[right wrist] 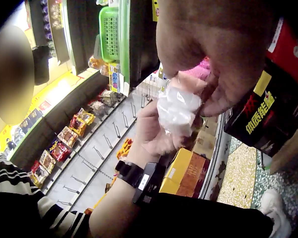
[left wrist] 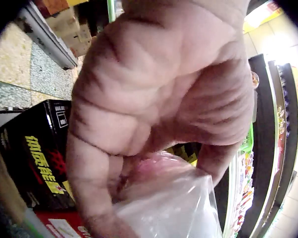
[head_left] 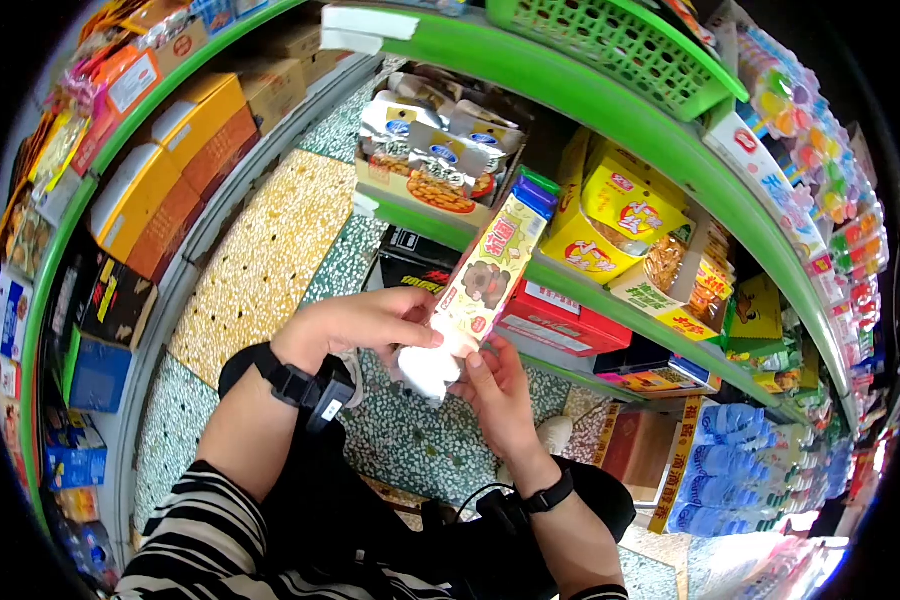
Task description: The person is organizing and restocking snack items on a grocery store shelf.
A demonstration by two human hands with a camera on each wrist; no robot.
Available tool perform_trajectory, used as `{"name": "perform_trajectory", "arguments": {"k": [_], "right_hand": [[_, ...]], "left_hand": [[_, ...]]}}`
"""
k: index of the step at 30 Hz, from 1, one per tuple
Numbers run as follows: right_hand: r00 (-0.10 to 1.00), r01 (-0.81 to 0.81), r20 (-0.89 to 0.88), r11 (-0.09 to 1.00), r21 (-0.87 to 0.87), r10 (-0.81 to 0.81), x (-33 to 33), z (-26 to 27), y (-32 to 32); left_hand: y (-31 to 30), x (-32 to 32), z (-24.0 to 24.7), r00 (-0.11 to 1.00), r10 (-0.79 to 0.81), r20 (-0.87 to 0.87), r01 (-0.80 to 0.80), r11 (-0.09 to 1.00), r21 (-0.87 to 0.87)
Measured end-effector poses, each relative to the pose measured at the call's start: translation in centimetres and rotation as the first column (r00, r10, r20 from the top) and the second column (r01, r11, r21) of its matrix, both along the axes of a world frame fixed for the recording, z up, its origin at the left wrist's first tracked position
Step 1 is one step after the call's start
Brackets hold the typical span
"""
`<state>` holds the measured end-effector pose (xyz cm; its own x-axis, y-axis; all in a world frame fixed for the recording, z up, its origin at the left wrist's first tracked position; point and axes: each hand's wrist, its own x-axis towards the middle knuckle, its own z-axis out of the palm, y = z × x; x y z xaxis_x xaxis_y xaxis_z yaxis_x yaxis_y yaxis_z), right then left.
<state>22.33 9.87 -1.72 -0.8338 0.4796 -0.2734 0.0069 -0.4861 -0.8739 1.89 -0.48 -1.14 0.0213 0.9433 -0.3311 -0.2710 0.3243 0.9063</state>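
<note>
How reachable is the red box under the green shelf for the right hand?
Probably yes: the red box sits just beyond the right hand, front mostly exposed, though that hand grips the printed pack and would likely release it first.

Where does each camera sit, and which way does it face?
Head: on the person's head, looking forward and down at the yellow package; left hand, right hand and striped sleeve show.
Left wrist: on that wrist, looking at clear wrapping; the left hand shows.
Right wrist: on that wrist, looking at both hands; sleeve and shoe show.
Both wrist views share the black box.
</note>
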Motion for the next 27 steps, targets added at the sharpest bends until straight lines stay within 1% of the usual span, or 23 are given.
{"name": "perform_trajectory", "arguments": {"k": [2, 3, 4, 6, 9, 12, 16, 18, 19, 20, 21, 24, 27], "right_hand": [[0.997, 0.051, -0.058, 0.999, -0.002, -0.051, 0.0, -0.6, 0.1], [0.991, 0.088, -0.105, 0.996, -0.007, -0.089, 0.0, -0.8, 0.1], [0.987, 0.101, -0.126, 0.995, -0.024, -0.103, -0.1, -0.4, 0.3], [0.978, 0.120, -0.165, 0.991, -0.057, -0.128, -0.2, 0.6, 0.8], [0.972, 0.157, -0.184, 0.987, 0.025, -0.150, -0.4, 0.8, 1.4], [0.969, 0.196, -0.170, 0.978, 0.075, -0.181, -0.8, 1.2, 1.9], [0.954, 0.285, -0.132, 0.953, 0.102, -0.271, -1.8, 1.5, 3.1], [0.944, 0.321, -0.113, 0.940, 0.117, -0.308, -2.4, 1.8, 3.6], [0.939, 0.343, -0.095, 0.927, 0.153, -0.332, -2.7, 2.0, 3.7], [0.934, 0.357, -0.075, 0.927, 0.118, -0.351, -3.0, 2.1, 3.8], [0.928, 0.372, -0.054, 0.925, 0.082, -0.369, -3.2, 2.3, 3.9], [0.923, 0.384, 0.018, 0.923, 0.019, -0.384, -3.9, 3.0, 4.3], [0.924, 0.379, 0.058, 0.925, -0.034, -0.377, -4.7, 3.2, 5.0]], "left_hand": [[1.0, 0.9, 0.6, 0.990, 0.132, 0.039, -0.133, 0.991, 0.015], [1.5, 1.9, 2.1, 0.973, 0.229, 0.033, -0.229, 0.973, 0.015], [2.2, 2.2, 1.8, 0.956, 0.285, 0.072, -0.288, 0.956, 0.044], [3.4, 2.9, 2.3, 0.930, 0.367, -0.005, -0.365, 0.926, 0.101], [4.6, 3.3, 3.0, 0.882, 0.469, -0.051, -0.452, 0.870, 0.198], [6.0, 4.2, 2.1, 0.825, 0.561, 0.073, -0.561, 0.795, 0.231], [7.7, 5.1, 1.2, 0.776, 0.628, 0.062, -0.626, 0.755, 0.194], [8.3, 5.4, 1.0, 0.763, 0.647, -0.005, -0.633, 0.748, 0.201], [8.6, 5.5, 0.8, 0.754, 0.655, -0.036, -0.635, 0.742, 0.215], [8.9, 5.6, 0.6, 0.744, 0.664, -0.067, -0.637, 0.736, 0.229], [9.1, 5.6, 0.4, 0.750, 0.660, -0.045, -0.638, 0.739, 0.218], [9.2, 5.5, 0.1, 0.720, 0.668, -0.189, -0.599, 0.736, 0.317], [8.8, 5.0, 0.5, 0.762, 0.632, -0.142, -0.586, 0.766, 0.266]]}}
